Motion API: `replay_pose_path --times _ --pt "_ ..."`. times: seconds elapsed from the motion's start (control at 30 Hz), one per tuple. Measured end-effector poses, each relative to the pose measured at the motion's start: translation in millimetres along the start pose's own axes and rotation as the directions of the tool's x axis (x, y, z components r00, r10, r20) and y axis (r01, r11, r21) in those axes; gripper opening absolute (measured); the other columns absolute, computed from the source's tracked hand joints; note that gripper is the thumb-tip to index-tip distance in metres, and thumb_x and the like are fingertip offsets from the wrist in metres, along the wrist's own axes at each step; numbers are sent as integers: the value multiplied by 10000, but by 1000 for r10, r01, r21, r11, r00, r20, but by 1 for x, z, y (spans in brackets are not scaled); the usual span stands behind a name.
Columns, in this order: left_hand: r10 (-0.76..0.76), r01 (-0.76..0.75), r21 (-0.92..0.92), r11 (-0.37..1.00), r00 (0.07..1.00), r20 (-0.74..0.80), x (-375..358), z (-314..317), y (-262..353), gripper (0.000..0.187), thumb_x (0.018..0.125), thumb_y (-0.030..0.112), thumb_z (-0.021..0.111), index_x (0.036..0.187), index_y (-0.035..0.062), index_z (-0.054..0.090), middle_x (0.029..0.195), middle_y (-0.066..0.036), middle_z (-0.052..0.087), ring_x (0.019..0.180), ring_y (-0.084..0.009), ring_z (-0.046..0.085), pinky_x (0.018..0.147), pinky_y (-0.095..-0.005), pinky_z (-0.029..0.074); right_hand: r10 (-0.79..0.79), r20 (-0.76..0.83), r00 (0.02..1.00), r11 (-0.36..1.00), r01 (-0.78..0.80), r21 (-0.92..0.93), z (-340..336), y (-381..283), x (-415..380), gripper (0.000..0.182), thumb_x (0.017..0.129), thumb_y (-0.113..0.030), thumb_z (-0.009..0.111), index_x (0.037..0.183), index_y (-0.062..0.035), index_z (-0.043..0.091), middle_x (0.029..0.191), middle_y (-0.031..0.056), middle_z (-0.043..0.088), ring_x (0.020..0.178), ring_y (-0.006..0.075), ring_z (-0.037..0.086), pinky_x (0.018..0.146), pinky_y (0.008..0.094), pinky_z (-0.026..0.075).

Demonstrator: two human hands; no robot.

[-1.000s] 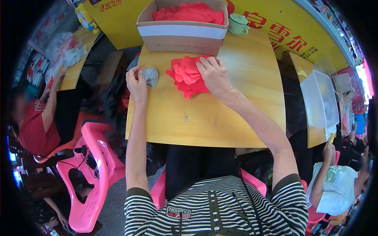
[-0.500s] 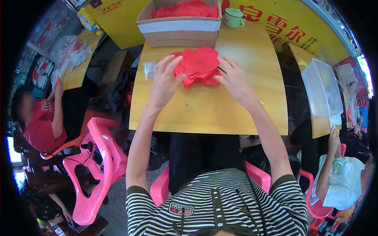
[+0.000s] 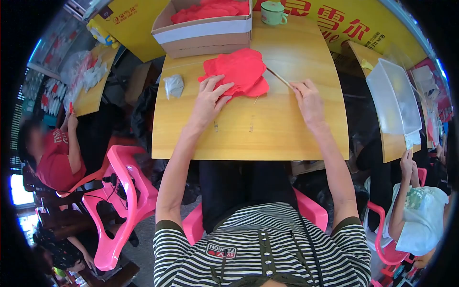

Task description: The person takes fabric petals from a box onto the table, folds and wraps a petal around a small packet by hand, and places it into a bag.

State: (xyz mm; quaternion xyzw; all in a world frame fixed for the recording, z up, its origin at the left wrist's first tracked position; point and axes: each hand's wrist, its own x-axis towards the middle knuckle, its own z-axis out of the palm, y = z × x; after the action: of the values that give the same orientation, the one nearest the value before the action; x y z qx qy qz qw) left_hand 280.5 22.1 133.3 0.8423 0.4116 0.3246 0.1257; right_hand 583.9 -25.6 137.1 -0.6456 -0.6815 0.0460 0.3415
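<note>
A loose stack of red flower-shaped cloth pieces (image 3: 236, 71) lies on the wooden table in front of me. My left hand (image 3: 210, 100) rests on its near left edge, fingers a little apart and lying on the top piece. Pinched between the fingers of my right hand (image 3: 308, 103) is a thin wooden stick (image 3: 279, 77). It points up and left, its far end by the right edge of the stack. Left of the stack sits a small clear plastic bag with greyish contents (image 3: 174, 86).
At the back of the table (image 3: 296, 143) stands a cardboard box (image 3: 205, 36) of red pieces, beside a green lidded mug (image 3: 273, 13). A pink chair (image 3: 122, 201) is to my left. People sit at side tables; a clear plastic bin (image 3: 394, 98) is on the right one.
My right hand has moved right and away from the stack, now with the stick in its fingers. My left hand has come down onto the red pieces.
</note>
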Motion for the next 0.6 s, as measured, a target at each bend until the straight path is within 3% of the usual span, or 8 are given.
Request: replay_pose_path --times 0.1,0.23,0.33,0.43,0.6 --pt "11 -12 39 999 1000 20 3 -11 9 412 807 221 744 1207 172 657 1330 -120 528 1241 -333 455 1047 -422 382 -153 -38 988 981 147 -125 -14 -22 9 213 852 -142 658 1056 -83 662 996 90 620 973 285 595 813 377 499" --pt "-4 5 201 980 1000 -5 31 -51 30 504 769 307 777 1236 174 642 1321 -121 535 1235 -323 459 1029 -428 368 -362 -29 932 932 362 -7 6 -52 31 293 837 -174 672 1110 -71 649 1129 81 623 1061 268 566 888 389 467" --pt "155 -56 421 905 967 -204 83 -69 18 581 747 344 774 1274 162 609 1265 -86 566 1185 -297 487 1003 -428 363 -426 18 904 903 426 -51 40 -65 41 351 843 -213 669 1156 -58 639 1232 83 605 1108 245 545 909 387 446" --pt "304 -111 492 864 893 -332 138 -76 -18 620 740 343 777 1297 148 584 1215 -85 587 1131 -301 518 984 -414 359 -421 103 901 888 432 -156 58 -69 47 405 852 -253 658 1194 -38 625 1284 97 588 1133 230 533 912 382 438" --pt "87 -59 336 940 994 -67 170 -78 -48 440 745 309 776 1094 82 636 1040 -77 629 1008 -262 541 937 -386 346 -440 190 877 841 477 -256 77 -64 43 394 849 -207 615 1184 1 625 1259 123 600 1100 233 548 871 363 452"
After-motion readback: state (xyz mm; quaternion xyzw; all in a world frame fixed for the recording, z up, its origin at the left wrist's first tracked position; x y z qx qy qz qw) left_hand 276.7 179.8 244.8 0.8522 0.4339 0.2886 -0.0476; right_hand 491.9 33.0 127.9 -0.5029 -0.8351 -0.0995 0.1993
